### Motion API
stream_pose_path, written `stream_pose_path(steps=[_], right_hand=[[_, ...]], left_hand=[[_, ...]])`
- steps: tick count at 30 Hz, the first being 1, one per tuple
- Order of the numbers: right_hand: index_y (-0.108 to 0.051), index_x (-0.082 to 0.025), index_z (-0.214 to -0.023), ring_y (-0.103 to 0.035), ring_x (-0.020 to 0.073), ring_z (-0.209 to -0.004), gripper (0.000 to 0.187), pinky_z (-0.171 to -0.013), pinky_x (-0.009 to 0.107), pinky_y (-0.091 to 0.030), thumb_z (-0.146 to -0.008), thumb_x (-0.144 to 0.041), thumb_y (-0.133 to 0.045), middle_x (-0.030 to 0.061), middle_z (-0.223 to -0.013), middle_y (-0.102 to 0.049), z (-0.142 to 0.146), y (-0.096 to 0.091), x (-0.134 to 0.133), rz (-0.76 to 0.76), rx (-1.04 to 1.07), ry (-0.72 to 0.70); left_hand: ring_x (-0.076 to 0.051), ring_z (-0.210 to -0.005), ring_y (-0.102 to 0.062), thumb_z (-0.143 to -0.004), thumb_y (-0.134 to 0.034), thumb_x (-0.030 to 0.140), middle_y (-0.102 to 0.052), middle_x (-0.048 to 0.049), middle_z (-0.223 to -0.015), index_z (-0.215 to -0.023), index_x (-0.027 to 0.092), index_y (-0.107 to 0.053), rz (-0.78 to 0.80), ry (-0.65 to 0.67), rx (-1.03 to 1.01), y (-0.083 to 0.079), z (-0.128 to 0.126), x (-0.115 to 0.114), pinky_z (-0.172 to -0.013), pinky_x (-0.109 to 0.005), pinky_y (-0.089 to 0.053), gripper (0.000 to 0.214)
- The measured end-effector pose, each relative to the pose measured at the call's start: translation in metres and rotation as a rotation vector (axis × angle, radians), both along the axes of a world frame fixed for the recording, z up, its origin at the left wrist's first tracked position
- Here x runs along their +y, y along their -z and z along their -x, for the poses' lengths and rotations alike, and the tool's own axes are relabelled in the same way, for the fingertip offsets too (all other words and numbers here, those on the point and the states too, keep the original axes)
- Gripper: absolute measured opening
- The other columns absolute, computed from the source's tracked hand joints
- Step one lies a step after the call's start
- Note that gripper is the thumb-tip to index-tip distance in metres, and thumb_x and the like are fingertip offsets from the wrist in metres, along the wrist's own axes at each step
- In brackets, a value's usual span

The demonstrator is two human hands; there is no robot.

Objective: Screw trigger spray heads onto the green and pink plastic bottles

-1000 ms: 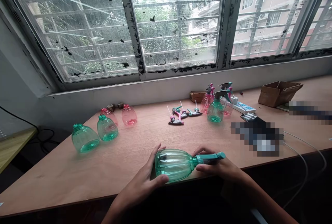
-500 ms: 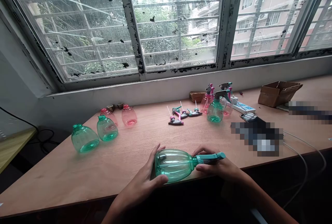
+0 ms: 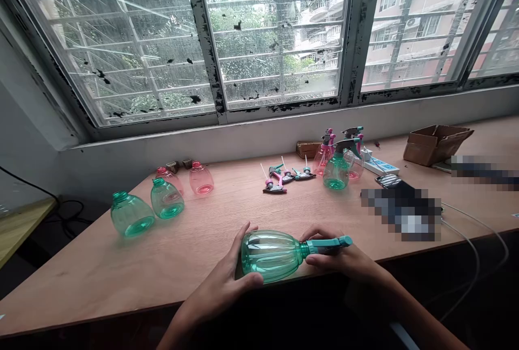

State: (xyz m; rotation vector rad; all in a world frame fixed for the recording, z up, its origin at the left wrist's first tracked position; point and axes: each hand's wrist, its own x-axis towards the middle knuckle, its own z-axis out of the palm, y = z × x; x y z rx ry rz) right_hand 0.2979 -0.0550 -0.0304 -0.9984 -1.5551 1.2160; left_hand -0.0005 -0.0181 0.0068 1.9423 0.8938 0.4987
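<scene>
At the near edge of the surface [image 3: 227, 209], head view: held green bottle [image 3: 271, 255] on its side, base toward the left, neck toward the right; whether it touches the wood cannot be told.
Left hand [image 3: 223, 285]: around the base end, thumb on the near side, fingers reaching round the far side; grip spread as wide as the bottle, with hold of it.
Right hand [image 3: 348, 262]: at the neck end, grip closed about the turquoise trigger head [image 3: 329, 243], which it partly hides.
Trigger head fit: seated at the bottle's neck; thread tightness cannot be read.
Left group, without heads: front green bottle [image 3: 132, 216] and second green bottle [image 3: 167, 201] side by side; pink bottle [image 3: 201, 180] farther back; another pink bottle [image 3: 175, 180] partly hidden behind the second green one.
Loose spray heads [image 3: 279, 176]: clustered mid-surface, pink and turquoise parts, thin pale tubes pointing up.
Fitted bottles: upright green sprayer [image 3: 335, 174] in front, pink sprayers [image 3: 323, 160] behind it.
Right side: power strip [image 3: 381, 166] just beside the sprayers, open carton [image 3: 433, 146] beyond, dark phone-like device [image 3: 390, 181] nearer, adjoining a pixelated patch.
Back: barred window [image 3: 279, 36] above the low wall.
</scene>
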Motion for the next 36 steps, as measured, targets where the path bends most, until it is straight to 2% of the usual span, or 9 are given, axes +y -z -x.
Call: stream_pose_path(steps=[2,9,16,20,23,31,36], right_hand=[[-0.067,-0.021,-0.102,-0.057,0.0159,-0.077,0.032,-0.064,0.025,-0.044,-0.079,-0.038,-0.081,0.0013,-0.093,-0.066,0.0001,-0.0003,0.0001,-0.012,-0.008,0.002],[-0.065,-0.021,-0.103,-0.050,0.0124,-0.064,0.033,-0.056,0.023,-0.038,-0.081,-0.041,-0.080,-0.0039,-0.074,-0.056,-0.0005,0.0026,0.0006,0.031,0.018,-0.004],[-0.067,-0.021,-0.101,-0.052,0.0135,-0.069,0.032,-0.059,0.023,-0.041,-0.079,-0.040,-0.081,-0.0018,-0.081,-0.060,0.0009,-0.0018,-0.0001,0.012,0.002,0.007],[-0.067,-0.022,-0.101,-0.055,0.0144,-0.073,0.030,-0.062,0.024,-0.044,-0.080,-0.038,-0.081,-0.0004,-0.088,-0.063,0.0006,-0.0015,-0.0001,-0.003,0.010,0.007],[-0.067,-0.022,-0.101,-0.053,0.0129,-0.069,0.029,-0.059,0.022,-0.042,-0.081,-0.037,-0.080,-0.0021,-0.082,-0.062,-0.0003,0.0011,0.0000,-0.003,0.006,0.010],[-0.066,-0.022,-0.104,-0.056,0.0140,-0.068,0.034,-0.057,0.023,-0.044,-0.079,-0.041,-0.081,-0.0011,-0.083,-0.062,-0.0006,0.0025,0.0007,0.022,0.012,0.008],[-0.067,-0.022,-0.102,-0.058,0.0149,-0.070,0.035,-0.059,0.024,-0.046,-0.077,-0.042,-0.082,0.0005,-0.088,-0.065,0.0007,0.0005,0.0006,0.040,0.019,0.007]], left_hand=[[-0.027,-0.151,-0.021,-0.091,-0.065,0.042,-0.016,-0.0065,-0.167,-0.158,0.030,-0.002,0.000,-0.014,0.019,-0.0010,-0.0006,-0.0006,-0.124,-0.046,-0.020,0.093],[-0.031,-0.151,-0.021,-0.085,-0.073,0.035,-0.016,-0.0075,-0.167,-0.159,0.027,-0.003,-0.080,-0.039,0.067,-0.0023,-0.0040,-0.0044,-0.124,-0.047,-0.020,0.102],[-0.032,-0.152,-0.019,-0.092,-0.062,0.041,-0.017,-0.0075,-0.167,-0.159,0.028,-0.003,-0.052,-0.020,0.016,-0.0007,-0.0005,-0.0009,-0.124,-0.049,-0.017,0.090],[-0.031,-0.152,-0.021,-0.087,-0.070,0.039,-0.017,-0.0070,-0.167,-0.158,0.031,-0.004,-0.025,-0.032,0.036,-0.0016,-0.0021,-0.0011,-0.123,-0.048,-0.020,0.098],[-0.031,-0.152,-0.019,-0.083,-0.076,0.036,-0.014,-0.0085,-0.168,-0.158,0.028,-0.003,-0.051,-0.046,0.047,-0.0007,-0.0042,-0.0019,-0.124,-0.047,-0.019,0.105],[-0.034,-0.152,-0.019,-0.080,-0.078,0.038,-0.015,-0.0094,-0.167,-0.159,0.029,-0.003,-0.067,-0.047,0.053,0.0004,-0.0040,-0.0016,-0.123,-0.051,-0.018,0.109],[-0.031,-0.153,-0.013,-0.090,-0.065,0.042,-0.014,-0.0069,-0.168,-0.159,0.028,-0.003,-0.022,-0.024,0.013,-0.0015,-0.0010,-0.0004,-0.124,-0.050,-0.015,0.094]])
